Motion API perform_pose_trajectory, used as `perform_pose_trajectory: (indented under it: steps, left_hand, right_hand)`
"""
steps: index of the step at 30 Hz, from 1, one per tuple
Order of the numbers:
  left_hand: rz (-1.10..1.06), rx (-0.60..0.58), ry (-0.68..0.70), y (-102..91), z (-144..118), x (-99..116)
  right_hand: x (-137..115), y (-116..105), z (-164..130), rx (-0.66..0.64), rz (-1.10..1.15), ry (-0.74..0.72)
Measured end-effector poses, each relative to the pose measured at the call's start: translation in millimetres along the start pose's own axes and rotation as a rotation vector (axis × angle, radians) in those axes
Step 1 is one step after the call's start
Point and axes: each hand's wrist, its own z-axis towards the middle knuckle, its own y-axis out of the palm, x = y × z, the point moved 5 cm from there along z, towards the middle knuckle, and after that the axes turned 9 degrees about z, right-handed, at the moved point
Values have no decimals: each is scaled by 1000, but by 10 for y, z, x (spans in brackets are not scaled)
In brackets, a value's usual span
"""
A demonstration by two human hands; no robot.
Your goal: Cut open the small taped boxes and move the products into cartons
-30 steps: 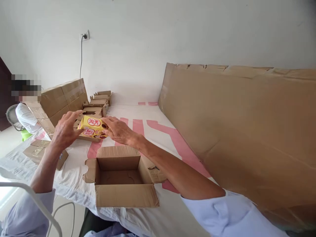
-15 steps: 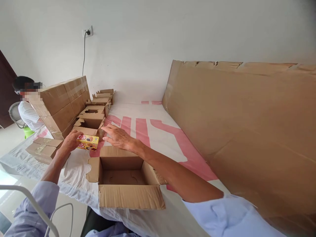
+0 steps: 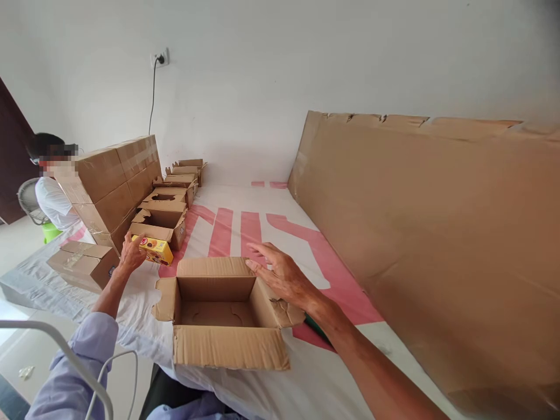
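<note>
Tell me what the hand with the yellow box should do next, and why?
Probably carry the yellow box rightward, over the open carton. The left hand holds it left of the carton, which looks empty, while the right hand hovers open at its right flap.

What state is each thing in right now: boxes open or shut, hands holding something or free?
Left hand: gripping the yellow packet.
Yellow packet: closed, tilted, held above the sheet.
Right hand: free, fingers spread over the near carton's right flap.
Near carton: flaps open, nothing inside.
Stacked big cartons: taped shut.
Small cartons behind: flaps open.
</note>
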Motion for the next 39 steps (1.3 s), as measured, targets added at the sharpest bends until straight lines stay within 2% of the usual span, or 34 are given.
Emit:
perform_pose_trajectory:
  steps: [5, 11, 16, 23, 27, 31, 34, 39]
  left_hand:
    - [53, -31, 51, -69, -78, 142]
    - [146, -200, 137, -258, 223, 231]
    - [186, -294, 177, -308, 411, 323]
    - [193, -291, 299, -362, 226, 425]
    - [169, -376, 381, -361, 163, 473]
    - [148, -461, 421, -349, 222, 522]
    - [144, -453, 436, -369, 277, 528]
    - [174, -335, 384, -450, 375, 429]
  right_hand:
    - [155, 3, -143, -9, -25, 67]
    - [-2, 64, -41, 12, 29, 38]
    - [-106, 126, -22, -5, 33, 23]
    - [-144, 49, -106, 6, 60, 47]
    - [-139, 54, -120, 1, 96, 62]
    - [-120, 82, -111, 3, 109, 64]
    - [-99, 72, -119, 19, 92, 62]
    - [-72, 22, -152, 29, 65, 56]
